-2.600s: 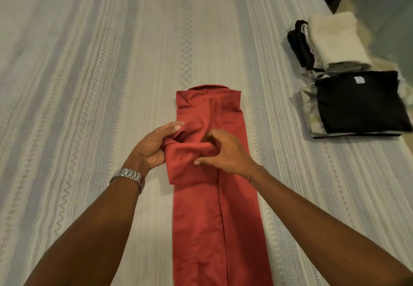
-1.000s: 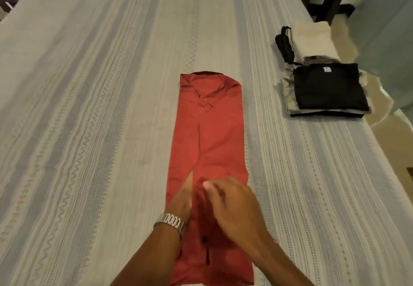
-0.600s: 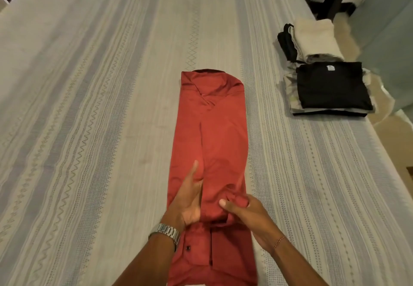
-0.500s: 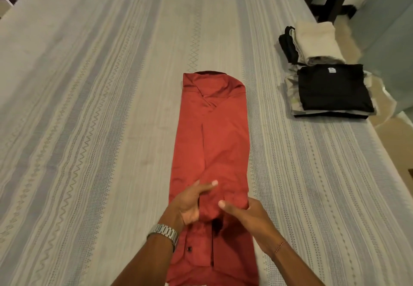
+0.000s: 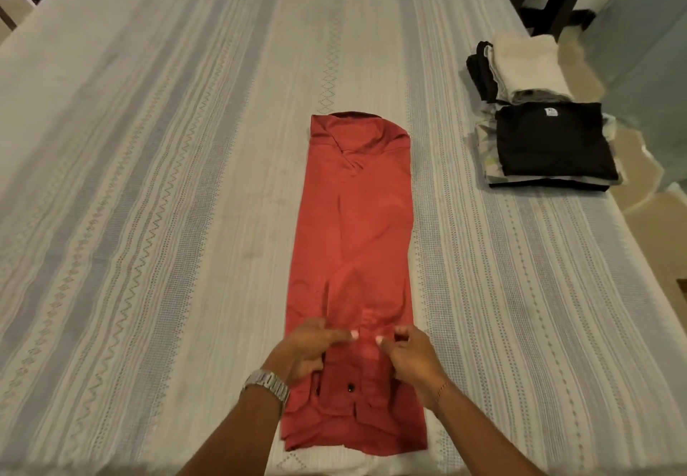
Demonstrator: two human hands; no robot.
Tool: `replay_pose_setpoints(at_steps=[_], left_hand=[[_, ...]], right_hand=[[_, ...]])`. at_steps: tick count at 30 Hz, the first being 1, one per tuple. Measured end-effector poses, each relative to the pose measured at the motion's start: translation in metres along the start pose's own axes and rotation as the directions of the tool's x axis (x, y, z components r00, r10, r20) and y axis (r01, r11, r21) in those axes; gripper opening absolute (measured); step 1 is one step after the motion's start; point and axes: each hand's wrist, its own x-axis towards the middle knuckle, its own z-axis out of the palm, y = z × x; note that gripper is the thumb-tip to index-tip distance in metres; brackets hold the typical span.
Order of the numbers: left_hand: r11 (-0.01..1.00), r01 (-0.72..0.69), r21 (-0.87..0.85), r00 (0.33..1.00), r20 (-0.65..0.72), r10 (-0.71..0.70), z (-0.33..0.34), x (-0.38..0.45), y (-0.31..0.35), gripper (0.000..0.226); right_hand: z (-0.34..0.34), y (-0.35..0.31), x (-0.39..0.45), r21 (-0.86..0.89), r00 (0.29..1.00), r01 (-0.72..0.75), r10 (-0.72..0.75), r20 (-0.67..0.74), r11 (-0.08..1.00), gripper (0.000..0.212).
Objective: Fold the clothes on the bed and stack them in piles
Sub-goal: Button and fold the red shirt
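Your bed (image 5: 167, 178) fills the view under a pale bedspread with grey woven stripes running away from you. The red shirt (image 5: 357, 237) lies lengthwise down its middle, folded into a long narrow strip with the collar at the far end and the buttoned hem end nearest you. To the right of the shirt, near the bed's right edge, sit the piles: a folded black T-shirt (image 5: 554, 141) on top of lighter clothes, and beyond it a cream folded garment (image 5: 528, 66) on a second stack. Your left hand (image 5: 308, 349) and right hand (image 5: 412, 356) both rest on the shirt's near part, fingers curled and pinching the cloth, fingertips almost meeting. A metal watch (image 5: 267, 386) circles your left wrist.
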Motion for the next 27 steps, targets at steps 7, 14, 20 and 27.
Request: replay_pose_setpoints(at_steps=[7, 14, 20, 27], left_hand=[[0.98, 0.06, 0.188, 0.996, -0.073, -0.047, 0.0, -0.006, -0.02, 0.017], [0.646, 0.23, 0.728, 0.97, -0.223, -0.094, 0.003, -0.011, -0.006, 0.039], [0.618, 0.176, 0.766, 0.925, -0.344, 0.162, 0.002, 0.004, 0.06, 0.063], [0.638, -0.025, 0.769, 0.767, -0.394, 0.506, 0.006, 0.053, 0.148, 0.045]], right_hand=[[-0.001, 0.014, -0.01, -0.277, 0.91, 0.288, -0.352, -0.217, 0.917, 0.016], [-0.008, 0.019, -0.008, -0.634, 0.928, 0.157, -0.333, -0.168, 0.757, 0.033], [-0.035, -0.037, 0.023, -0.428, 0.889, 0.299, -0.412, -0.201, 0.853, 0.025], [-0.069, -0.157, 0.101, -0.39, 0.824, 0.426, -0.528, -0.204, 0.816, 0.029]])
